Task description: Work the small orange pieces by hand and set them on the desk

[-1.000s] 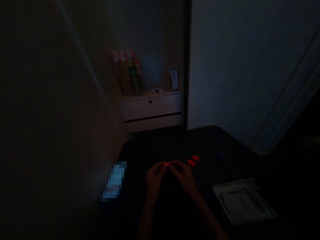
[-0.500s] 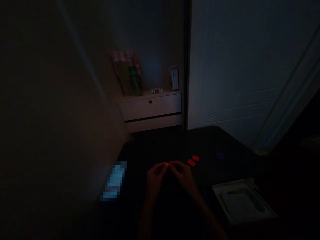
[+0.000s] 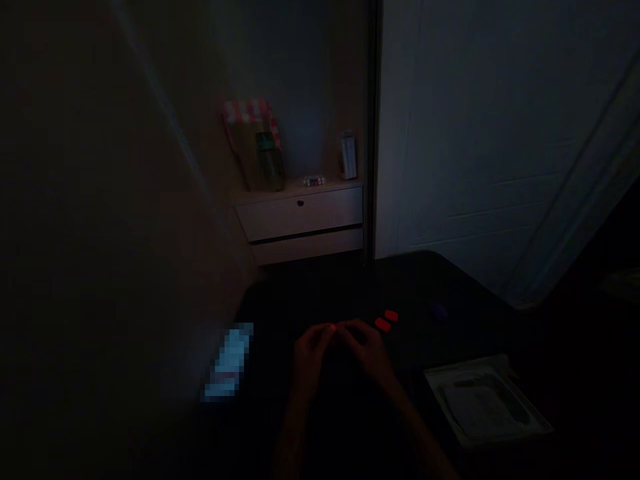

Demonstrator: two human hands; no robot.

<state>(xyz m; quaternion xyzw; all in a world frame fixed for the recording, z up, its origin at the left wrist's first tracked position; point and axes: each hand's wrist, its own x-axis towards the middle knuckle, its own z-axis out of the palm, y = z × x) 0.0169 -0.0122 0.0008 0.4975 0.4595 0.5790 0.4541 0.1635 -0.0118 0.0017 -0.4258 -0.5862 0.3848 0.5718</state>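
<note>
The room is very dark. My left hand and my right hand meet fingertip to fingertip above the black table. Both are closed in a pinch around a small bright red piece, mostly covered by the fingers, so its shape is unclear. Just right of my right hand, two flat red pieces lie side by side on the table, a nearer one and a farther one. Beyond them to the right sits a small purple lump.
A glowing, pixelated screen-like patch is at the table's left. A pale flat packet or tray lies at the right front. Behind the table stands a white drawer unit carrying a green-topped bottle, with a white panel to its right.
The fingertips have shifted very slightly around the small red piece, and its bright spot has moved a little. Both hands otherwise keep their place, and the pieces on the table have not moved.
</note>
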